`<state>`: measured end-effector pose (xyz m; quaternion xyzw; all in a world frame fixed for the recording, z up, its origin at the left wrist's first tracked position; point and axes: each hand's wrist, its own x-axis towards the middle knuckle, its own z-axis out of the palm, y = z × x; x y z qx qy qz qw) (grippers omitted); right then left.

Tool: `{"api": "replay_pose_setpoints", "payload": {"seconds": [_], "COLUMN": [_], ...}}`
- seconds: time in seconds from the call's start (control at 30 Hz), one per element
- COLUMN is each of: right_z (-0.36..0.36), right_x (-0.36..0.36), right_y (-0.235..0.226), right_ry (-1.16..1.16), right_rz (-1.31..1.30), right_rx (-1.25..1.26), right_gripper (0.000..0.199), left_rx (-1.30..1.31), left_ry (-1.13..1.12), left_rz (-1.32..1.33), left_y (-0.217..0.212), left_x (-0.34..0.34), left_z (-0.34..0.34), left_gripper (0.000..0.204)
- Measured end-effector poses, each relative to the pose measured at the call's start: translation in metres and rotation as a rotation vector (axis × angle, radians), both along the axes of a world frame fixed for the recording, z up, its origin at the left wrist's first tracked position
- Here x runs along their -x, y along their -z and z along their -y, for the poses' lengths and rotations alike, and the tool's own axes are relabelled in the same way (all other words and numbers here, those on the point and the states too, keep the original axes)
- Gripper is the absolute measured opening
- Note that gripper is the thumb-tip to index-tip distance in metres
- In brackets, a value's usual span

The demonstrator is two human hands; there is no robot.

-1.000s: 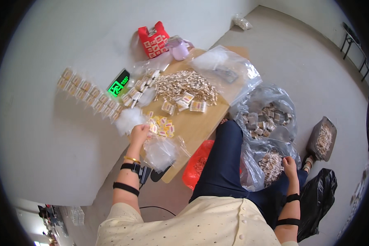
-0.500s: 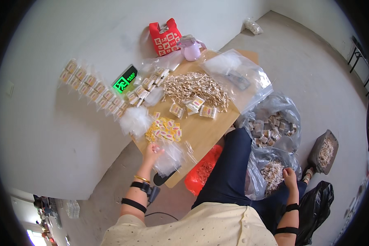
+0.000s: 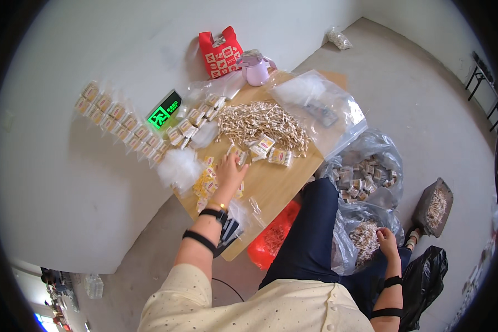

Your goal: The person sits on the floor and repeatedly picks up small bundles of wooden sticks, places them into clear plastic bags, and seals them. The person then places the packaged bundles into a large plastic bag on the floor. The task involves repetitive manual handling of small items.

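Observation:
My left hand reaches over the table, fingers stretched out, with its fingertips at the near edge of a small clear packet of cotton swabs. Whether it grips the packet cannot be made out. Beside that lie more swab packets, and behind them a heap of loose cotton swabs. Yellow-and-white paper labels are partly hidden under my left hand and wrist. My right hand is low on the right, fingers curled, beside a grey plastic bag of loose swabs; its contents are hidden.
Rows of bagged packets stand at the left, near a lit green sign. A lilac bottle and red bag stand at the back. Another plastic bag holds packets. A dustpan with swabs lies right.
My left hand has moved away from the clear bags at the table's near left, up and right across the labels to the swab packet. My right hand stays about where it was.

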<state>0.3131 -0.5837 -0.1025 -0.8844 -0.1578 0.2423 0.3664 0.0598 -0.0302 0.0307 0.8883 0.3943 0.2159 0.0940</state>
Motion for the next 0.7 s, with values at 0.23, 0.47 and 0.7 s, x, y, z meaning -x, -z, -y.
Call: {"api": "replay_pose_setpoints", "payload": {"seconds": [0.23,0.47,0.7], "right_z": [0.002,-0.051,-0.177], "right_x": [0.003,0.007,0.035], "right_y": [-0.029,-0.1,-0.206], "right_ry": [0.036,-0.011,-0.237], "right_rz": [0.029,0.013,0.145], "right_rx": [-0.005,-0.035,-0.421], "right_gripper": [0.022,0.021,0.011], "left_rx": [-0.2,0.239,1.191], "left_ry": [-0.072,-0.144,0.193], "left_rz": [-0.319,0.088,0.752], "left_y": [0.023,-0.032,-0.095], "left_x": [-0.037,-0.021,-0.021], "left_z": [-0.026,-0.026,0.05], "left_gripper": [0.019,0.011,0.013]}}
